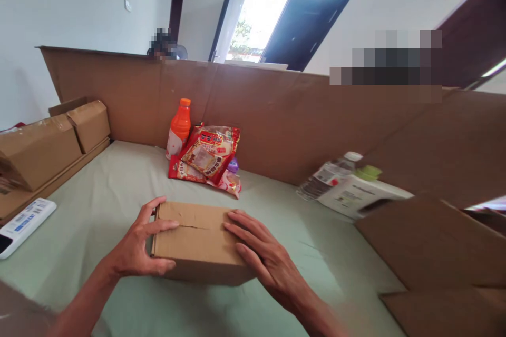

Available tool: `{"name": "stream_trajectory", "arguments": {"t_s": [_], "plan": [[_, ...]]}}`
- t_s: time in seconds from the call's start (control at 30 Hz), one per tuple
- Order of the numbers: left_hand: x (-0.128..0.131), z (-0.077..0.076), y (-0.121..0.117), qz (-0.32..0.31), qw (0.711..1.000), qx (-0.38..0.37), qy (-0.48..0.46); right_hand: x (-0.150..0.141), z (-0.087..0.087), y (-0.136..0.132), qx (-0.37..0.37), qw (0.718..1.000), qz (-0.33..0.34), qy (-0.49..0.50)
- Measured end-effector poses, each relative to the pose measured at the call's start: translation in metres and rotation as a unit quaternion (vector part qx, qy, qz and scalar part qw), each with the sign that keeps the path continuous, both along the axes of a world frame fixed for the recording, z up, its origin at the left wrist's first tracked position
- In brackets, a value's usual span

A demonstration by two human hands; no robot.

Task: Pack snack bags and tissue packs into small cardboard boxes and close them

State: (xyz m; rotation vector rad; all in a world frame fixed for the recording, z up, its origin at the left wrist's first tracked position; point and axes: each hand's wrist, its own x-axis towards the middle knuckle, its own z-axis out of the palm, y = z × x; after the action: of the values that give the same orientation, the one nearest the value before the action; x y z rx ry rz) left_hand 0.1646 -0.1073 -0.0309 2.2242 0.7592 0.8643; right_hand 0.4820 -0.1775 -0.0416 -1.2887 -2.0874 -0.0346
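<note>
A small closed cardboard box (197,245) lies on the pale green cloth in front of me, with a short crease or slit across its top. My left hand (138,242) is closed around the left end, its thumb at the near edge and its fingers over the top and far corner. Over the right end lies my right hand (264,255), its fingers stretched across the top and its palm against the side. What is inside the box is hidden.
Behind the box are an orange-capped bottle (179,129) and red snack bags (207,155). A clear bottle (328,176) and a white container with a green cap (358,195) lean at right. Cardboard boxes (39,142) line the left, beside a white device (29,226). A cardboard wall (276,116) spans the back.
</note>
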Motion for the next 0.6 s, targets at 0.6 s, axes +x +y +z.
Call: {"name": "stream_trajectory", "arguments": {"t_s": [0.6], "plan": [[-0.075, 0.003, 0.142, 0.548, 0.814, 0.182, 0.063, -0.109, -0.118, 0.097, -0.066, 0.994, -0.058, 0.064]]}}
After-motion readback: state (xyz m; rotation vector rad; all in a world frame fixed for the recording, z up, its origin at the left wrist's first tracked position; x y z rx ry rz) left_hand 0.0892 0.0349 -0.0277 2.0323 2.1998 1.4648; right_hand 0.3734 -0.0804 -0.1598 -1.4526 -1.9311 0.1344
